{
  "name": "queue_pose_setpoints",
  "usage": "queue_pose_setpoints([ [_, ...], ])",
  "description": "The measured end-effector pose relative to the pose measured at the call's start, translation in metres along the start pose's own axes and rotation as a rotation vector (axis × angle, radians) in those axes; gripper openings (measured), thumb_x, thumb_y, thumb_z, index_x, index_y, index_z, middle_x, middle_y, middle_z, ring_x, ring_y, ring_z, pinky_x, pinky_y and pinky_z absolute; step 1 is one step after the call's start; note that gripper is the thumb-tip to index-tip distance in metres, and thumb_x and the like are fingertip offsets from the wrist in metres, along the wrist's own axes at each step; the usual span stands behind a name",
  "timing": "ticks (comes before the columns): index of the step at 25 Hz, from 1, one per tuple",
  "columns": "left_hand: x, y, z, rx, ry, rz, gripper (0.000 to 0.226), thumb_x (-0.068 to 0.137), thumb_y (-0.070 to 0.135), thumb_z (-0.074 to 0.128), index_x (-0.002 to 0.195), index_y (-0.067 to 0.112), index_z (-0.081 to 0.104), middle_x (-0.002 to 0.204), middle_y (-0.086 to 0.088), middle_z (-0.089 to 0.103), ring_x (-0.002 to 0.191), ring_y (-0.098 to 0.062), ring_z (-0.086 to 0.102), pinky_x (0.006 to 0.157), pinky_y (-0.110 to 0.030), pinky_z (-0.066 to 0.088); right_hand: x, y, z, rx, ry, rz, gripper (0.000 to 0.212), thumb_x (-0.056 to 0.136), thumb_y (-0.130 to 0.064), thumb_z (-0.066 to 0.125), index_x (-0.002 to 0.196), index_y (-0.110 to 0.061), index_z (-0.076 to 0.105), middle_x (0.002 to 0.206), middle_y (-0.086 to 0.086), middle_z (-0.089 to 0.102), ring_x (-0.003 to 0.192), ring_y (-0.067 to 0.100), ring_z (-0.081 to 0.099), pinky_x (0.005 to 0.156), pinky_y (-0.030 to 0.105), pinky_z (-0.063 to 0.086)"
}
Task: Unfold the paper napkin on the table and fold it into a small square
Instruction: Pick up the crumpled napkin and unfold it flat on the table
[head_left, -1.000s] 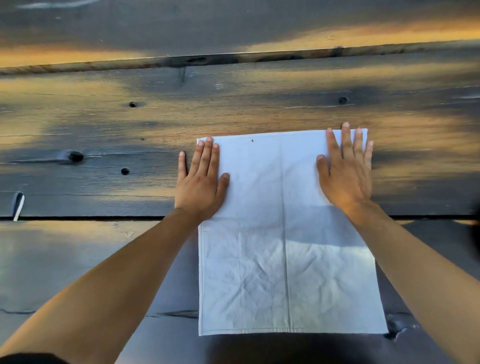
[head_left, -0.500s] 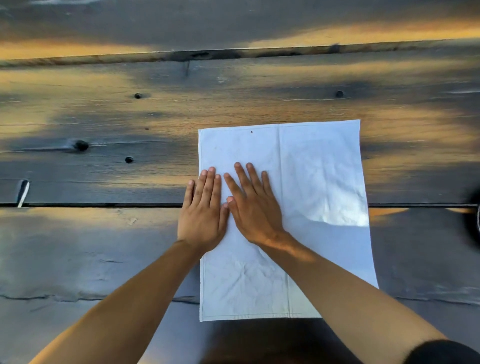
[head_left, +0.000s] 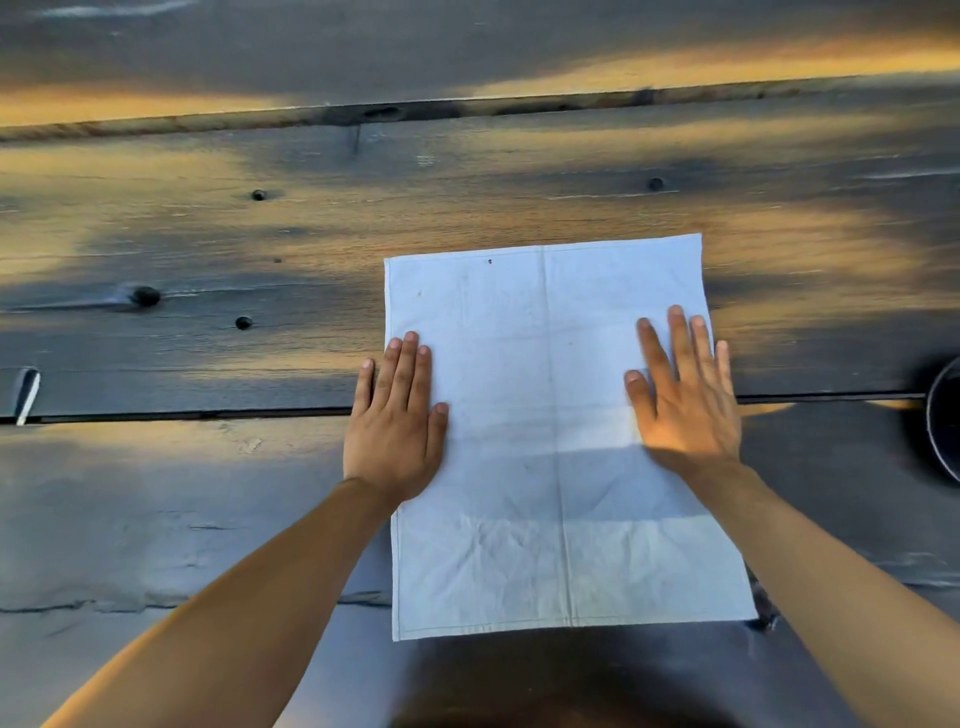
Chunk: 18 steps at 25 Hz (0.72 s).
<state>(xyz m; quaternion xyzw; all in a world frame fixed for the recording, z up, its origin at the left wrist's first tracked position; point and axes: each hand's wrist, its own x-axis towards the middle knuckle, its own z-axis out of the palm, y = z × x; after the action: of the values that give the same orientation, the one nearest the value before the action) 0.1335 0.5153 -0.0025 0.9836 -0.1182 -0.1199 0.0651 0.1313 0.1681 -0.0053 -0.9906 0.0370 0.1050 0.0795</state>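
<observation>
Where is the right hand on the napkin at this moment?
In the head view, the right hand lies flat with straight fingers on the right edge of the white napkin, opposite the left hand at its left edge.

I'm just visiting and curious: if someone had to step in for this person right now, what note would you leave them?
Left hand: flat, fingers straight, pressing the napkin's left edge, partly on the table.
Right hand: flat, fingers spread, pressing near the right edge.
Napkin: spread open on the wooden table, one crease running down its middle, some wrinkles at the near end.
Done: the napkin looks unfolded and lies flat.
Left: all the folding into a small square; no fold has been started yet. The centre crease seems a sensible first fold line.
</observation>
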Motion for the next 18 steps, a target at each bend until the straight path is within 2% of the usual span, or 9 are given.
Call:
queue_pose_setpoints([
  [3,0.000,0.001,0.000,-0.004,0.004,-0.007,0.067,0.103,0.039,0.024,0.160,0.008,0.005,0.169,-0.009,0.001,0.156,-0.023,-0.005,0.126,-0.052,0.008,0.003,-0.034,0.004,0.044,0.123,0.050,0.059,0.103,-0.037,0.029,0.158,-0.017,0.026,0.167,0.014,0.013,0.155,0.038,0.007,0.123,0.060,0.008],
  [6,0.001,0.002,-0.001,0.000,-0.001,-0.008,0.067,0.103,0.040,0.023,0.160,0.008,0.006,0.169,-0.008,0.001,0.156,-0.023,-0.004,0.126,-0.052,0.009,-0.005,-0.104,0.008,0.165,0.239,-0.124,0.054,0.103,-0.029,0.038,0.155,-0.013,0.035,0.165,0.016,0.023,0.153,0.039,0.014,0.123,0.059,0.014],
  [8,0.001,0.001,-0.001,0.010,-0.008,-0.011,0.067,0.103,0.040,0.022,0.160,0.008,0.006,0.169,-0.008,0.001,0.156,-0.023,-0.005,0.126,-0.052,0.009,-0.014,-0.159,0.016,0.177,0.156,-0.304,0.054,0.104,-0.032,0.036,0.156,-0.017,0.032,0.166,0.012,0.020,0.155,0.035,0.011,0.123,0.057,0.014],
  [10,0.000,0.001,-0.002,0.019,-0.007,-0.010,0.067,0.103,0.041,0.019,0.160,0.008,0.007,0.169,-0.008,0.000,0.156,-0.023,-0.005,0.126,-0.051,0.009,-0.018,-0.188,0.027,0.130,0.065,-0.376,0.055,0.106,-0.038,0.032,0.157,-0.020,0.029,0.167,0.008,0.017,0.156,0.031,0.008,0.122,0.055,0.016],
  [13,0.000,0.001,-0.001,0.010,-0.009,-0.010,0.067,0.103,0.040,0.021,0.160,0.008,0.005,0.169,-0.008,-0.001,0.156,-0.023,-0.005,0.126,-0.051,0.009,-0.013,-0.165,0.032,0.085,0.100,-0.330,0.054,0.106,-0.041,0.033,0.157,-0.025,0.029,0.167,0.007,0.019,0.156,0.028,0.011,0.121,0.055,0.018],
  [16,0.000,0.000,0.000,-0.007,-0.007,-0.012,0.067,0.104,0.040,0.022,0.160,0.008,0.004,0.169,-0.008,-0.001,0.156,-0.023,-0.006,0.126,-0.052,0.008,-0.016,-0.104,0.026,0.028,0.230,-0.274,0.055,0.104,-0.042,0.042,0.156,-0.028,0.031,0.165,0.008,0.023,0.154,0.029,0.017,0.121,0.056,0.021],
  [18,0.000,0.000,0.000,-0.012,-0.005,-0.005,0.067,0.104,0.040,0.023,0.160,0.008,0.004,0.169,-0.008,-0.001,0.156,-0.023,-0.006,0.126,-0.052,0.008,-0.016,-0.054,0.018,-0.009,0.236,-0.200,0.057,0.103,-0.045,0.043,0.156,-0.029,0.030,0.166,0.008,0.022,0.155,0.029,0.016,0.122,0.056,0.020],
])
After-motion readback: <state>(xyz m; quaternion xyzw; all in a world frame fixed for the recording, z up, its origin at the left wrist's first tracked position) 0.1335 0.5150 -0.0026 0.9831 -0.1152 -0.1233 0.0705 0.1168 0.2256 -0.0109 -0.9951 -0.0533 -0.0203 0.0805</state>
